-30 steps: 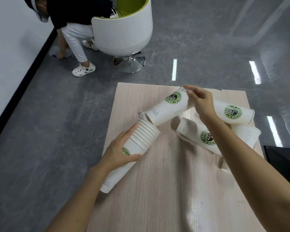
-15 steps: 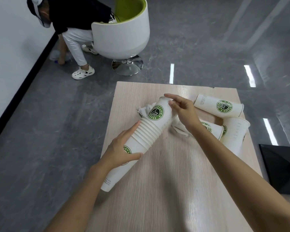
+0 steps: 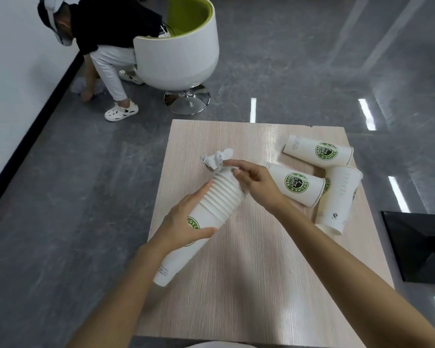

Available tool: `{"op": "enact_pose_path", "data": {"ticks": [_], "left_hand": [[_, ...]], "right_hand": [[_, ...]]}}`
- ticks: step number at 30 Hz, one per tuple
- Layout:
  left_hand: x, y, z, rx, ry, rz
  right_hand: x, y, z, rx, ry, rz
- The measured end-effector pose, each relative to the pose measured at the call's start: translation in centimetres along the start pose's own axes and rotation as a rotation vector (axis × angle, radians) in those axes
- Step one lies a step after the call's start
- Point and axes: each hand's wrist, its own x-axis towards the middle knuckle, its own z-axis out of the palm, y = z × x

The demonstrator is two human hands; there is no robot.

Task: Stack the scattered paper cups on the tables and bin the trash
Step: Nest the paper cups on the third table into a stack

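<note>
Left hand (image 3: pixel 186 222) clamps cup stack (image 3: pixel 219 199) mid-body; right hand (image 3: pixel 256 182) fingers apart, touching stack's top end beside crumpled tissue (image 3: pixel 217 158).

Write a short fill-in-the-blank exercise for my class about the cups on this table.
1. ____ loose cups lie on the table.
2. All of them lie on their ____.
3. The left hand grips the stack, partly covering its ____ logo.

Missing words: Three; sides; green.
</note>
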Motion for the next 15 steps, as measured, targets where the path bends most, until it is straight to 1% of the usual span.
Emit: {"op": "enact_pose_path", "data": {"ticks": [4, 7, 15], "left_hand": [[-0.5, 0.0, 0.0, 0.007, 0.009, 0.007], [-0.9, 0.0, 0.0, 0.012, 0.005, 0.015], [-1.5, -0.2, 0.3, 0.015, -0.006, 0.012]], "right_hand": [[-0.9, -0.4, 0.2, 0.030, 0.004, -0.020], [-1.7, -0.5, 0.6, -0.004, -0.008, -0.023], [-3.8, -0.7, 1.7, 0.062, -0.019, 0.031]]}}
